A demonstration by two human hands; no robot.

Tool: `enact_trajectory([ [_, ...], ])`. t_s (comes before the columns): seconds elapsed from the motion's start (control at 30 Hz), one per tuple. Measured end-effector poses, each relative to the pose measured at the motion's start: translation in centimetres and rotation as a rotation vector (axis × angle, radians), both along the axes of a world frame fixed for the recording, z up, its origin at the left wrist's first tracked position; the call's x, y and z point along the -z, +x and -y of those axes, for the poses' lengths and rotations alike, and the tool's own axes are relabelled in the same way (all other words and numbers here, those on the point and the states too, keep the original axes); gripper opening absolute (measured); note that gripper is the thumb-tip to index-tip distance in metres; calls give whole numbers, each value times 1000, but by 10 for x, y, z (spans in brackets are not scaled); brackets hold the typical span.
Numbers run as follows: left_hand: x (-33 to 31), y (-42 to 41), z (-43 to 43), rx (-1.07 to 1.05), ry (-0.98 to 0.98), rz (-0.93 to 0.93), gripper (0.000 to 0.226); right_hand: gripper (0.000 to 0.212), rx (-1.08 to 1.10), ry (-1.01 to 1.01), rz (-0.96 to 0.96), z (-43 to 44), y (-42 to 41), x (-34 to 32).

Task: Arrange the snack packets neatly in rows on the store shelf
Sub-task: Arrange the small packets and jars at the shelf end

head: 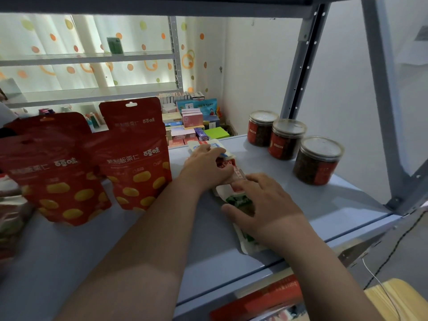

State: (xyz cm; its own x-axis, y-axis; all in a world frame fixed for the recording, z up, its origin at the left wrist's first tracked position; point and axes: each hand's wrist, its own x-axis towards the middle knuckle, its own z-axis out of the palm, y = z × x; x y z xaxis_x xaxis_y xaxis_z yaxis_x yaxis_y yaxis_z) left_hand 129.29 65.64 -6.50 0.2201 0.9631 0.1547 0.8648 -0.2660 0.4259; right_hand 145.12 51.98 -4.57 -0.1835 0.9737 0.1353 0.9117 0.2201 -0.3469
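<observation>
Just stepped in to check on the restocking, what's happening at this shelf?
A person has small snack packets lying in a line on the shelf. The left hand rests on those further back; the right hand presses on the green packet nearest the edge. Red pouches stand left, three jars right.
</observation>
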Motion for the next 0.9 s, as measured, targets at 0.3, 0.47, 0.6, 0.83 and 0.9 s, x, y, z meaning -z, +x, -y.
enact_trajectory([
  [0.3,1,1,0,64,12,-34,52,58,33,55,-1,25,17,17],
  [0.47,0,4,3,121,10,-31,42,60,6,52,14,28,17,18],
  [0.6,-1,6,7,148,-4,-18,30,62,0,67,10,31,17,19],
  [0.83,-1,4,8,162,2,-10,34,64,-15,80,22,32,17,19],
  [0.9,-1,5,9,162,51,27,44,62,-13,90,4,32,17,18],
])
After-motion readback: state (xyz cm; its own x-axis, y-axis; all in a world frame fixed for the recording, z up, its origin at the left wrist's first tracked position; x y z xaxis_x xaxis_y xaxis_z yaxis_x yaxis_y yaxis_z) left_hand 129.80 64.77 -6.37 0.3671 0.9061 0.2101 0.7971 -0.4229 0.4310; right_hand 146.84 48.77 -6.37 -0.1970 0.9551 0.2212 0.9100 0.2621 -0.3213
